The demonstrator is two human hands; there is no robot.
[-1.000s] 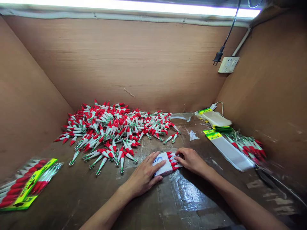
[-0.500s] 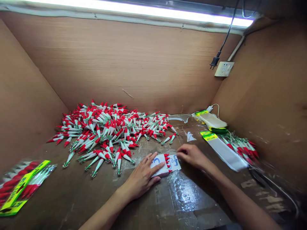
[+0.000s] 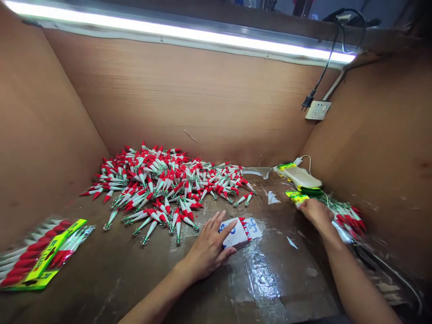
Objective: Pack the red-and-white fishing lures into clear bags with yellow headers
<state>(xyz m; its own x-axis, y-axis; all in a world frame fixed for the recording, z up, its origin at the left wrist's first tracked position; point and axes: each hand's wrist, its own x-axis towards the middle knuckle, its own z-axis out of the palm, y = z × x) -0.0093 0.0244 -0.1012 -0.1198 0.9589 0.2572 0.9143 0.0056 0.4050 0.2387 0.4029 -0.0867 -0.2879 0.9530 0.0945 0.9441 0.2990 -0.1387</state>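
Observation:
My left hand (image 3: 211, 245) rests on a small white cardboard box (image 3: 236, 236) with blue handwriting, its index finger across the top and its thumb at the near side. Red tips of squid-jig lures (image 3: 243, 229) stick out in a row at the box's right end, over a white flap with blue writing. My right hand (image 3: 315, 212) is at a stack of clear plastic bags with yellow-green headers (image 3: 296, 197), its fingers closed at the header end; the fingertips are partly hidden.
A large heap of red-and-white lures (image 3: 168, 180) lies behind my left hand. Filled lure packs (image 3: 43, 256) lie at the left. More bags (image 3: 300, 174) and a lure bundle (image 3: 349, 218) are at the right. A plug (image 3: 307, 101) hangs by a socket (image 3: 318, 110).
My right hand has moved from beside the box rightward to the bags. A small white scrap now lies on the table between them. My left hand stays on the box; the view has shifted slightly.

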